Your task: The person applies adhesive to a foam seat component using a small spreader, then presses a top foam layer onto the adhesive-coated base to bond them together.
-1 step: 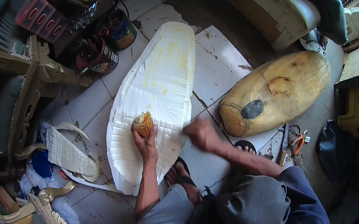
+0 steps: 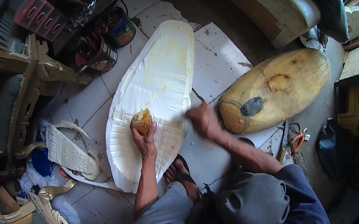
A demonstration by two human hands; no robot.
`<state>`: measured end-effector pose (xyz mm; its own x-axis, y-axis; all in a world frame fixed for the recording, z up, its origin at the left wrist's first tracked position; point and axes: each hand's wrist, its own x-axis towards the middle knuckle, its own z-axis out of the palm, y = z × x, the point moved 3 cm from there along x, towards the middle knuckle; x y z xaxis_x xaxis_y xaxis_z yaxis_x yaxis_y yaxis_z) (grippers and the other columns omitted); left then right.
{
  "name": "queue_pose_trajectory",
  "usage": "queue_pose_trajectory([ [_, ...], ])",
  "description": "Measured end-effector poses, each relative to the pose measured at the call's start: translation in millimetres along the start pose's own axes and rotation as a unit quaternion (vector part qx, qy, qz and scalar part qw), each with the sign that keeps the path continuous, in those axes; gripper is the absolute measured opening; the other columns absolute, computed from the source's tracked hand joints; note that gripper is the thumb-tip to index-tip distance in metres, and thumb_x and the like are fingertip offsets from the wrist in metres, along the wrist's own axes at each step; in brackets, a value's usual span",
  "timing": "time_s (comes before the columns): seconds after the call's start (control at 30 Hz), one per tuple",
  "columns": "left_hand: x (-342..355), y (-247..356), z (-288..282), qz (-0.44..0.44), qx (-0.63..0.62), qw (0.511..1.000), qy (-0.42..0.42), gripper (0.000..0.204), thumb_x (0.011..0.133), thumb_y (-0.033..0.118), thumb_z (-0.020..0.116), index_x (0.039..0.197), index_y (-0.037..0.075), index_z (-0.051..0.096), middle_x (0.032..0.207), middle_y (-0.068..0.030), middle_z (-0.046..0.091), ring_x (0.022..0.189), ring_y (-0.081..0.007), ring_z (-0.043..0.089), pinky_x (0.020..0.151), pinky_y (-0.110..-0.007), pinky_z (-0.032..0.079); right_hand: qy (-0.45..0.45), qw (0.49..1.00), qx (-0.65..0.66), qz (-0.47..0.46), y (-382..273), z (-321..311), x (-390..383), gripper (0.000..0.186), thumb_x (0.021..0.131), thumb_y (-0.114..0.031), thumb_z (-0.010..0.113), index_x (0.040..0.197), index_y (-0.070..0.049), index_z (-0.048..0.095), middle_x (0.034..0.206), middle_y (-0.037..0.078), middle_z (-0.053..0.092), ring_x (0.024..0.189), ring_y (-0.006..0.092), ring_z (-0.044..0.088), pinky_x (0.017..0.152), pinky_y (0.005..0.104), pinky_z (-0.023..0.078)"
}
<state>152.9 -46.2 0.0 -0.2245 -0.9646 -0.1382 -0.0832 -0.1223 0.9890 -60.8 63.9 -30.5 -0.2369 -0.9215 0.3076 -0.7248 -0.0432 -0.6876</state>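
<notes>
My left hand (image 2: 145, 140) is closed around an amber, crusted, cup-like lump (image 2: 142, 120), its pale ragged top showing above the fingers. It is held over the lower half of a long white foam seat pad (image 2: 152, 88) with cut grooves and yellowish smears. Beyond the pad's right edge, my right hand (image 2: 204, 121) is curled and blurred by motion. Whatever it may grip cannot be made out. To the right of that hand lies a long, rounded, tan foam-like piece (image 2: 295, 80) with a dark patch and a round hollow.
Orange-handled pliers (image 2: 300, 139) lie at the right. Two tubs of tools, one of them a dark red tub (image 2: 102, 58), stand at the upper left. A carved chair frame (image 2: 24, 98) and a white foam offcut (image 2: 71, 149) are at the left. Another person's leg (image 2: 329, 1) shows at upper right.
My right hand has shifted slightly right, off the pad's edge. My left hand and the lump are nearly in place, raised a little.
</notes>
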Motion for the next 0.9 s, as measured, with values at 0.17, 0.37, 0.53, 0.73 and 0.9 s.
queue_pose_trajectory([
  [0.17,1,-8,10,0.002,-0.029,0.999,-0.018,0.06,0.09,0.016,0.079,0.139,0.001,0.047,0.127,-0.0095,0.057,0.116,-0.0202,0.056,0.105,-0.034,0.043,0.048,0.993,-0.103,0.027,41,-15,13,0.014,0.082,-0.007,0.066,0.093,-0.008,0.074,0.086,0.009,0.069,0.08,0.0324,0.059,0.072,0.0457,0.047],
  [0.37,6,-6,3,0.001,-0.019,1.0,-0.015,0.063,0.089,0.017,0.079,0.141,0.002,0.046,0.129,-0.0096,0.056,0.118,-0.0203,0.055,0.106,-0.034,0.043,-0.096,0.992,0.066,-0.056,-34,29,-62,0.019,0.076,-0.004,0.064,0.092,-0.01,0.073,0.087,0.011,0.067,0.085,0.0328,0.06,0.078,0.0464,0.049],
  [0.53,13,-20,-21,-0.009,-0.042,0.999,-0.001,0.064,0.09,0.01,0.077,0.144,0.003,0.045,0.132,-0.0085,0.055,0.121,-0.0212,0.054,0.106,-0.034,0.043,0.114,0.986,-0.096,0.074,11,-20,45,0.018,0.081,-0.006,0.061,0.096,-0.005,0.072,0.093,0.015,0.07,0.087,0.036,0.063,0.08,0.0463,0.051],
  [0.73,-6,-60,3,-0.037,-0.064,0.997,-0.01,0.076,0.09,0.003,0.072,0.155,0.002,0.034,0.148,-0.0134,0.047,0.134,-0.0272,0.049,0.115,-0.039,0.038,-0.091,0.996,0.005,0.0,15,57,-73,0.014,0.074,-0.014,0.063,0.082,-0.002,0.065,0.086,0.02,0.067,0.085,0.042,0.066,0.073,0.0511,0.053],
  [0.9,3,-18,-2,-0.036,-0.078,0.996,-0.013,0.076,0.09,0.005,0.07,0.156,0.002,0.031,0.151,-0.0149,0.043,0.135,-0.0284,0.047,0.117,-0.039,0.034,-0.172,0.951,0.209,0.152,-15,-8,-52,0.025,0.092,-0.019,0.064,0.108,-0.005,0.076,0.101,0.018,0.073,0.094,0.0357,0.071,0.084,0.0449,0.055],
])
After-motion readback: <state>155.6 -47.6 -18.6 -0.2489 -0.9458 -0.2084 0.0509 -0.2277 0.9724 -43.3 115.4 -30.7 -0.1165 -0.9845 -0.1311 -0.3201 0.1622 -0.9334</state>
